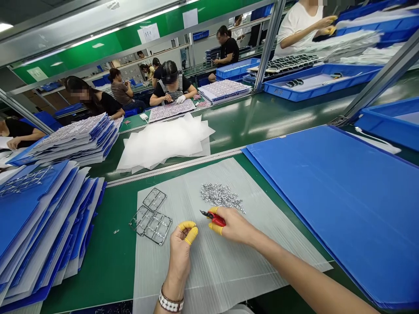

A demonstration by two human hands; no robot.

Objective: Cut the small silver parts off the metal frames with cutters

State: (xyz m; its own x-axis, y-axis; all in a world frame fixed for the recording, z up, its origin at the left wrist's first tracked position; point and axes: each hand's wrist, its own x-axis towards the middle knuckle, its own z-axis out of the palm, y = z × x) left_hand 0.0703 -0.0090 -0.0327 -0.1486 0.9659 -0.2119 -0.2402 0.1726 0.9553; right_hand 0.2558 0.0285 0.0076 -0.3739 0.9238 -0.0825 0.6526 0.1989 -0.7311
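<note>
Pinching a tiny piece (195, 225) in our left hand (181, 240), right hand (234, 223) closed around cutters (218, 219), we risk scattering the pile (220, 196) at their twelve o'clock by overreaching.

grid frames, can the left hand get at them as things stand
Likely yes: the left hand is close beside the grid frames with nothing standing between, though it would need to open its pinch.

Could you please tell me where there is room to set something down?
Bare: the blue sheet right of the pale sheet, and the pale sheet's lower middle, between left hand and right forearm. Crowded: around the grid frames, silver pieces and red cutters.
</note>
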